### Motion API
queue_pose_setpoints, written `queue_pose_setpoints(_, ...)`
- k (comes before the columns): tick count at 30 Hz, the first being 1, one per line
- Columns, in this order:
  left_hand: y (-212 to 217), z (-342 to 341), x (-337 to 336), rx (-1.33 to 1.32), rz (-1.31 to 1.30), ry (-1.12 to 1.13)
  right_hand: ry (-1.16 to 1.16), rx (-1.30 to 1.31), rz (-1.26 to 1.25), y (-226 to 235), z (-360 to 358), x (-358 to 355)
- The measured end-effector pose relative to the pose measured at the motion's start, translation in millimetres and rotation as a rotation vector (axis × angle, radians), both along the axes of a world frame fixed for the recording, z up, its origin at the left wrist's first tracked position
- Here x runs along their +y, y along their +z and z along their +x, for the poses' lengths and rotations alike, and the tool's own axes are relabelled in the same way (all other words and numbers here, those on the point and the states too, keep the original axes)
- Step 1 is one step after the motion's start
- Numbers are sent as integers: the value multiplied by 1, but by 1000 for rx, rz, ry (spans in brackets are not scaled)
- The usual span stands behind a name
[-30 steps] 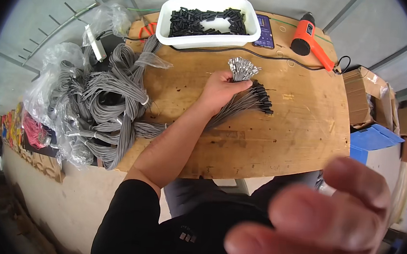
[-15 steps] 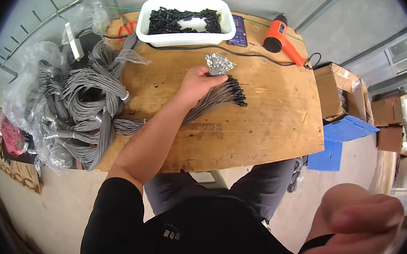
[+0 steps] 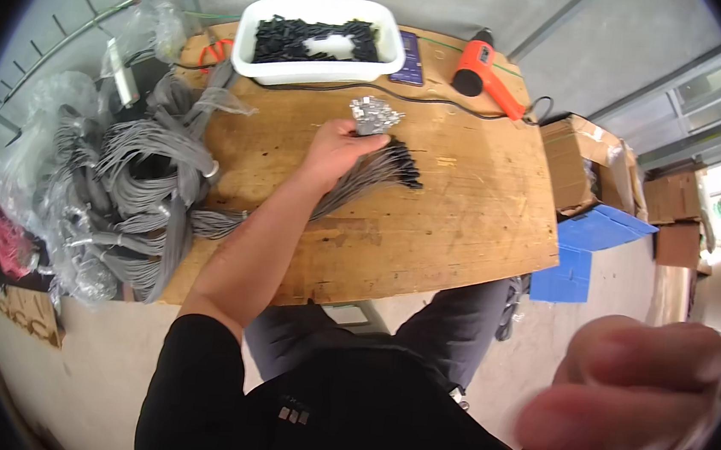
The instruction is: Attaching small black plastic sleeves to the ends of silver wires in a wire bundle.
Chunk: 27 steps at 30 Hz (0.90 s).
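Observation:
My left hand is closed around a bundle of grey wires just below its bare metal terminals, which fan out above my thumb. Beside that hand, a second spread of wire ends carries black sleeves and lies close to the wooden tabletop. The wires run back under my left forearm toward the left. Large and blurred at the lower right, close to the camera, my right hand has its fingers curled together. Whatever it may hold is hidden.
Coiled grey wire bundles and clear plastic bags crowd the table's left side. Along the back are a white tub of black sleeves, a phone and an orange heat gun with its black cord. Cardboard boxes stand at right.
The whole scene has shifted slightly left in the view. My right hand has come a little closer and further into the picture. My left hand keeps its grip on the wires.

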State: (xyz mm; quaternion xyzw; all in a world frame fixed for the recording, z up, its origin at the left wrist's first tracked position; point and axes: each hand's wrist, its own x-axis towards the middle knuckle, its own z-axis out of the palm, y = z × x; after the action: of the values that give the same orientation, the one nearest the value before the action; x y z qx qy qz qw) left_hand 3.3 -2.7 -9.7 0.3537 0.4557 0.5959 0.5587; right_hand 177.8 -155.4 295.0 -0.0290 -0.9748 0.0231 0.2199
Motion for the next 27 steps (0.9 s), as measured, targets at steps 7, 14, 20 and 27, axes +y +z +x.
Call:
queue_pose_setpoints(7, -11, -2, 8, 30, 17, -35, 46, -65, -24, 24, 60, 0)
queue_pose_setpoints(14, -6, 2, 9, -18, 3, -66, -13, -162, -46, 36, 25, 1)
queue_pose_setpoints(20, -15, 1, 12, 19, 41, -42, 24, -185, -100, 43, 36, 9)
queue_pose_setpoints(27, -5, 5, 7, -64, 43, -29, -8, -284, -117, 55, 22, -8)
